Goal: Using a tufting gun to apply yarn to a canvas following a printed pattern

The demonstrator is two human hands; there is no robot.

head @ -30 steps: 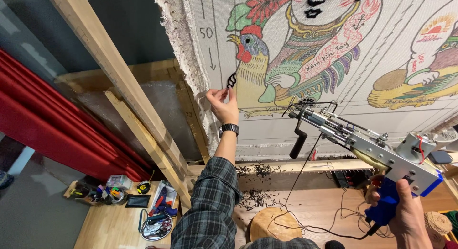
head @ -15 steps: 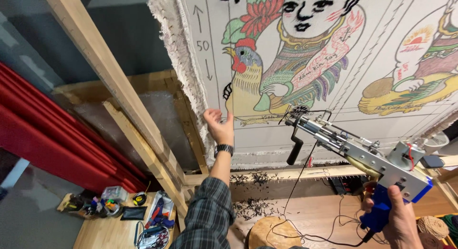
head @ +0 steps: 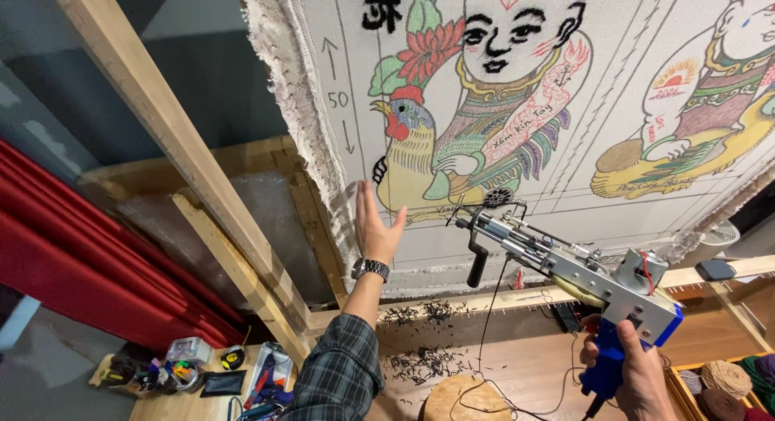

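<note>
1. We hold our left hand [head: 378,227] raised and flat against the stretched white tufting cloth with coloured line drawings [head: 565,106], fingers [head: 365,201] apart and clamped on nothing, just left of the drawn yellow rooster [head: 408,167].
2. Our right hand [head: 638,372] has its fingers wrapped tight on the blue handle of the grey metal tufting gun [head: 565,263], its needle end close to the cloth below the rooster; we cannot tell whether it touches.
3. We judge this to be the pause between tufted passes: feeling the cloth while the gun is lined up. A next pass would call for a firm, square press of the needle into the weave.
4. The cloth looks coarse with a frayed left edge, pinned to a pale wooden frame [head: 186,146]; dark yarn clippings [head: 420,360] lie on the wooden desk [head: 517,364] below.
</note>
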